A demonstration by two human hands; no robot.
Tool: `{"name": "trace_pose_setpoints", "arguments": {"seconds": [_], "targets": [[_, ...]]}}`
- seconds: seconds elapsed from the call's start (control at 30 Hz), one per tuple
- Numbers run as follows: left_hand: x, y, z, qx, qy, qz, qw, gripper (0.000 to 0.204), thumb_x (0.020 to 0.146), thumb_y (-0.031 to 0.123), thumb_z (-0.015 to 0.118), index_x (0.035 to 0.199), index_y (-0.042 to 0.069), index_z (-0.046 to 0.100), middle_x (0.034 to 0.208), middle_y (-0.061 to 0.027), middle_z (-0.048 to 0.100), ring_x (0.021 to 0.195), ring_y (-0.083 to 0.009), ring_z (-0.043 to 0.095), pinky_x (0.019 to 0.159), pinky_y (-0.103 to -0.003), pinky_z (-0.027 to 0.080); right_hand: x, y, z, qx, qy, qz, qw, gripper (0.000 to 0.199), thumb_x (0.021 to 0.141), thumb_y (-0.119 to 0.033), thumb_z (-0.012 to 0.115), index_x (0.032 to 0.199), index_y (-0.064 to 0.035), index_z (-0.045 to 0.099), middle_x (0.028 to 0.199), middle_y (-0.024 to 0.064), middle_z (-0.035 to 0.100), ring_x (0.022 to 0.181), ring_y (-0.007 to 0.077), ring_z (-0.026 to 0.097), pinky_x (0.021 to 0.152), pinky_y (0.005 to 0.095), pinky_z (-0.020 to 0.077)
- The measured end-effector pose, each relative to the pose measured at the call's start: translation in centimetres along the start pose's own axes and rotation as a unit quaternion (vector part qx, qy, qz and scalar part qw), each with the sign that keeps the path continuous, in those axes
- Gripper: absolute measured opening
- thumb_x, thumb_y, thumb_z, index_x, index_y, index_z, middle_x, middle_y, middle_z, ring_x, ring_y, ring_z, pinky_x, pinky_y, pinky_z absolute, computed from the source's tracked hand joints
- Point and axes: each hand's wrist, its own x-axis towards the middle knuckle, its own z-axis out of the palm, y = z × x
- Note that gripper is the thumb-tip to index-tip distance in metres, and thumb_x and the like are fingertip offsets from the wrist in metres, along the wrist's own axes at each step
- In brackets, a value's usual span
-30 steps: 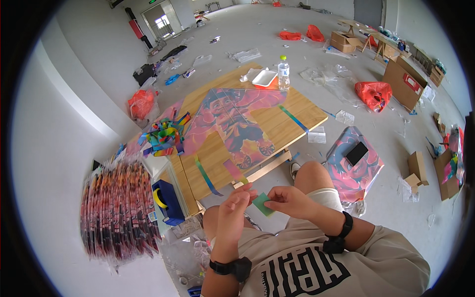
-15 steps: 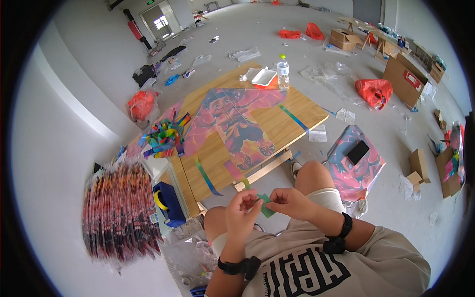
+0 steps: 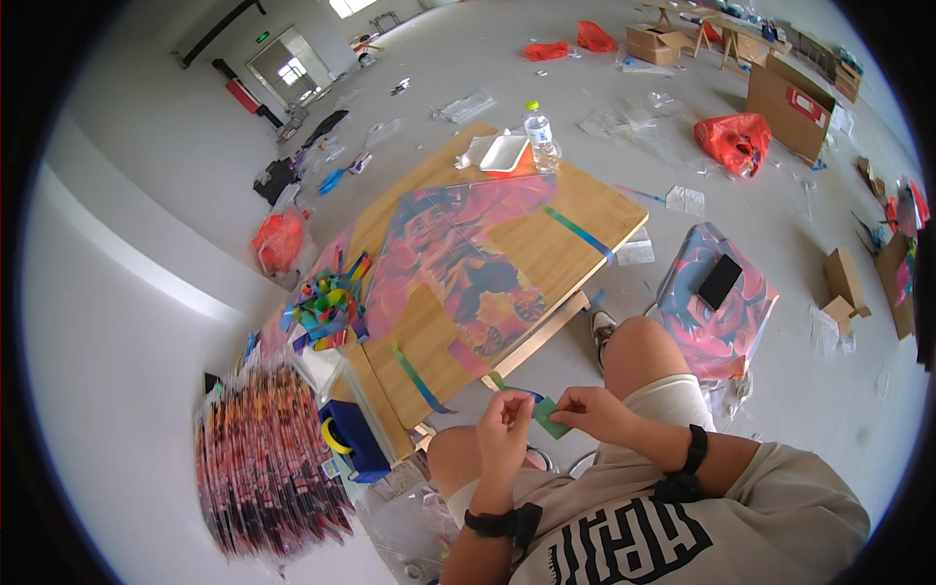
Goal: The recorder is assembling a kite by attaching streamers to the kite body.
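Note:
My right hand (image 3: 597,413) pinches a small flat green piece (image 3: 549,417), likely cloth or sticker sheet. Beside it, my left hand (image 3: 507,421) has its fingers closed at a rainbow ribbon (image 3: 498,381) that runs off the table's near edge; its exact grip is hidden. The ribbon continues from a pink strip at the tail of a large printed fabric sheet (image 3: 458,253), which looks like a kite sail. That sheet lies across the wooden table (image 3: 585,210) in front of me. A green-blue ribbon (image 3: 419,378) hangs over the near edge.
A heap of rainbow ribbons (image 3: 330,310) lies at the table's left, above a blue box (image 3: 354,444) and a stack of wrapped printed sheets (image 3: 268,458). A water bottle (image 3: 540,136) and white tray (image 3: 504,153) stand at the far edge. A phone (image 3: 720,282) rests on a printed surface at right.
My view has shifted, moving the scene in the picture. The hands have drawn slightly apart, and the green piece now sits in the right fingers, away from the left.

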Motion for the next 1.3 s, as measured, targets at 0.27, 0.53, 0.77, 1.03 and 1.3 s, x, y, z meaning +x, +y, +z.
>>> {"name": "trace_pose_setpoints", "arguments": {"seconds": [0.27,0.53,0.77,1.03,1.3], "targets": [[4.6,-2.3,0.4,0.05,-0.043,-0.034,0.997,0.037,0.093,0.004,0.075,0.127,-0.001,0.064,0.095,-0.0039,0.07,0.084,-0.0069,0.063,0.075,-0.021,0.05,3.6,2.0,-1.8,-0.037,0.027,0.026,0.999,0.019,0.094,-0.014,0.077,0.101,0.0019,0.069,0.089,0.0052,0.072,0.08,0.0098,0.066,0.073,0.0263,0.0538],[9.1,-4.0,-0.4,0.03,-0.062,-0.045,0.997,0.02,0.094,0.007,0.075,0.111,-0.001,0.07,0.093,-0.0031,0.071,0.084,-0.0074,0.065,0.075,-0.023,0.051,7.3,2.1,-2.1,-0.015,0.061,0.011,0.998,0.022,0.093,-0.019,0.078,0.099,0.0003,0.069,0.085,0.0052,0.072,0.076,0.0104,0.064,0.069,0.028,0.0518],[12.8,-4.0,-0.8,0.104,-0.048,0.01,0.993,0.009,0.096,0.008,0.074,0.1,0.001,0.071,0.092,0.0003,0.07,0.083,-0.006,0.062,0.075,-0.021,0.048,11.2,2.8,-3.1,-0.023,0.052,0.046,0.997,0.026,0.092,-0.023,0.079,0.1,-0.0007,0.07,0.085,0.005,0.073,0.077,0.0096,0.065,0.068,0.0272,0.0514],[13.1,-6.6,-0.5,0.104,0.0,-0.024,0.994,0.015,0.096,0.007,0.073,0.109,-0.001,0.072,0.093,-0.0024,0.07,0.085,-0.0081,0.064,0.078,-0.023,0.051,12.9,4.9,-3.0,0.094,0.064,0.108,0.988,0.022,0.095,-0.018,0.077,0.103,0.0008,0.07,0.089,0.0056,0.074,0.079,0.0101,0.067,0.071,0.0263,0.0535],[15.3,-6.7,-1.8,0.15,-0.024,-0.007,0.988,0.013,0.095,0.005,0.073,0.106,0.0,0.068,0.093,-0.0033,0.069,0.086,-0.0096,0.065,0.079,-0.024,0.052,14.5,5.3,-2.6,0.062,0.066,0.116,0.989,0.021,0.096,-0.021,0.076,0.099,-0.0015,0.069,0.089,0.0032,0.073,0.079,0.007,0.064,0.067,0.0238,0.0491]]}}
